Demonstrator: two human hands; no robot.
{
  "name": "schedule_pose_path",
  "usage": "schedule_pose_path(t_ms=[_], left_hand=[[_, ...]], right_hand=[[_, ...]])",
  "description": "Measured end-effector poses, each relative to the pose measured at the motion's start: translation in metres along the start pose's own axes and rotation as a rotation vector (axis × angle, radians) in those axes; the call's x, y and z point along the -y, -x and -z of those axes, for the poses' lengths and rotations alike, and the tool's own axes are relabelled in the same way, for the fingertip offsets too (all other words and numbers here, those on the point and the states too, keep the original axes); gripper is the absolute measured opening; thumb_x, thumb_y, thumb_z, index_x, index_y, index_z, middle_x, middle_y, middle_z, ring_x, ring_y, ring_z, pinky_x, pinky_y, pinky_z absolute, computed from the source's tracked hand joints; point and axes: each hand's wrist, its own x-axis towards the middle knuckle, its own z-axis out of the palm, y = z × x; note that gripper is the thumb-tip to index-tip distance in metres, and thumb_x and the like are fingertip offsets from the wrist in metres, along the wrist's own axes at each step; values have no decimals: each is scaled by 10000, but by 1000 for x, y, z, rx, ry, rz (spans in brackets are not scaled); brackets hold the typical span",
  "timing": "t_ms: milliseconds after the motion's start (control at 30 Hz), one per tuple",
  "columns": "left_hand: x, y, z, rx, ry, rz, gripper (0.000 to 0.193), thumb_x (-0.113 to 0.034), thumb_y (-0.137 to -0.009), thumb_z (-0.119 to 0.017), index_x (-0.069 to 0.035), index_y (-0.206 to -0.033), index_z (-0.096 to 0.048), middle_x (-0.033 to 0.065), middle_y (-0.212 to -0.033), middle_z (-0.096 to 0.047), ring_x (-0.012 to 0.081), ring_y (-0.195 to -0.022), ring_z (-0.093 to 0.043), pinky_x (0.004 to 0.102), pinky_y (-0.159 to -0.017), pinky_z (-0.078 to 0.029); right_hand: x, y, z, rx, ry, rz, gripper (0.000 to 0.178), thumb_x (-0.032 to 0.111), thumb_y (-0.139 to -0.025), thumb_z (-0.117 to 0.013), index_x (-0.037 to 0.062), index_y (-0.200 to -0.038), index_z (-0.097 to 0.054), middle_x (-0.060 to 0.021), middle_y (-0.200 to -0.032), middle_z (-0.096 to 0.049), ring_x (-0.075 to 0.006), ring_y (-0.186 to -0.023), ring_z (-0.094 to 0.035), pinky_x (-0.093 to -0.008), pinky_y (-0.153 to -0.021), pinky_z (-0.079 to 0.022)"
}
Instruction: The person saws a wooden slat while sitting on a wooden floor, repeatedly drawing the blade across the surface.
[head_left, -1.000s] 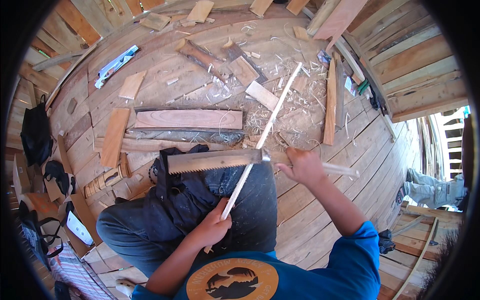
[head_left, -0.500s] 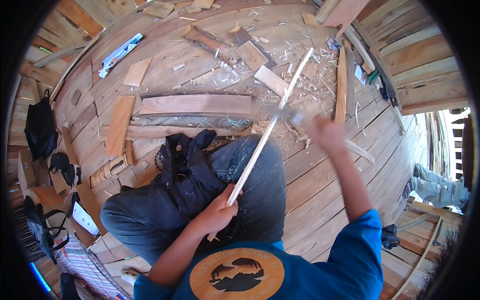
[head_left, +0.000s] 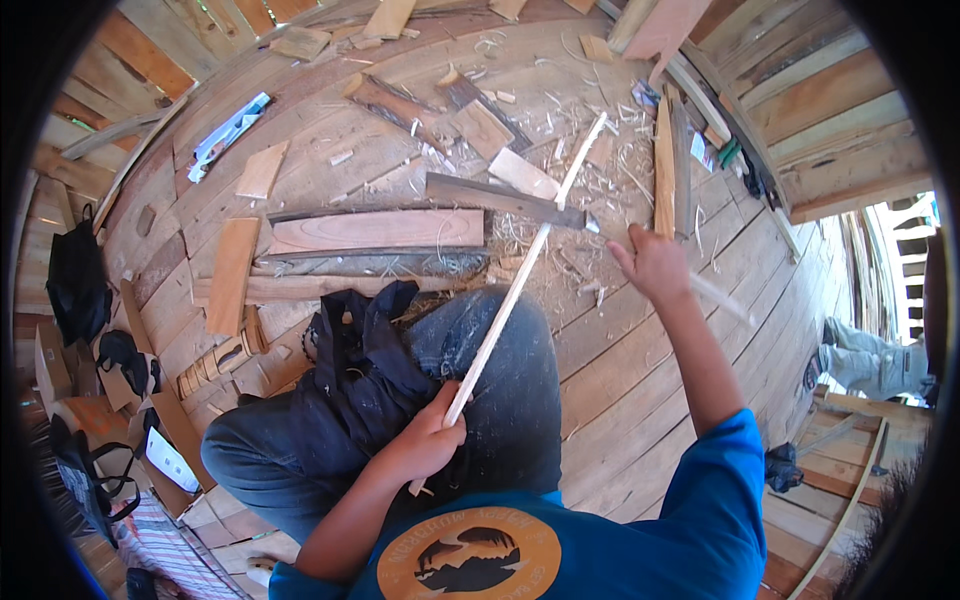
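My left hand [head_left: 432, 438] is closed around the lower part of a long, thin, pale wooden strip [head_left: 512, 290]. The strip slants up and away from my lap, over my bent knee, to its far tip above the littered floor. My right hand [head_left: 655, 265] grips the handle of a long-bladed knife [head_left: 500, 196], out to the right of the strip. Its dark blade points left and crosses the strip in its far half; whether the edge bites into the wood I cannot tell. The pale handle's rear end sticks out behind my hand, blurred.
Curled shavings [head_left: 560, 150] and offcuts litter the plank floor ahead. A reddish board [head_left: 380, 230] lies beyond my knees, an orange-brown plank [head_left: 233, 275] to its left. Cardboard boxes [head_left: 180, 430] and black bags stand at left. Another person's legs [head_left: 865, 360] show far right.
The knife, blurred before, now shows a distinct blade across the strip. My right hand has shifted slightly. The whole view has moved a little, with the strip's far tip now lower and further left.
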Motion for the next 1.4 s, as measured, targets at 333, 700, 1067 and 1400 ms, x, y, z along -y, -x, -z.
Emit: schedule_pose_path(t_ms=[333, 700, 1067, 1400], left_hand=[[-5, 5, -4, 4, 30, -5, 353, -7, -836, -458, -91, -1178, -424, 3, -759, -425, 102, -669, -425, 264, -615, -377], [6, 5, 1, 47, 125, 27, 479, 20, -788, -460, -120, -1241, -391, -6, -824, -418, 65, -644, -396, 208, -562, -379], [8, 8, 2, 28, 168, 78, 393, -1, -837, -463, -111, -1210, -407, 1, -788, -432, 93, -653, -435, 260, -584, -395], [4, 10, 3, 71, 211, 131, 428, 6, -822, -473, -126, -1221, -396, -9, -806, -415, 77, -656, -421, 240, -563, -387]], right_hand=[[-2, -6, -6, -19, -57, -41, 572, 618, -894, -462, 75, -760, -582, -107, -569, -607, -283, -521, -632, -394, -482, -515], [37, 9, 1, 67, -101, 128, 571, 605, -900, -457, 56, -813, -582, -141, -643, -630, -302, -600, -655, -424, -555, -521], [52, 13, 7, 107, -84, 328, 573, 602, -900, -460, 51, -826, -599, -121, -619, -629, -289, -551, -639, -407, -530, -515], [36, 3, 6, 49, -136, 184, 468, 519, -886, -541, 57, -850, -604, -154, -627, -618, -343, -621, -640, -450, -574, -515]])
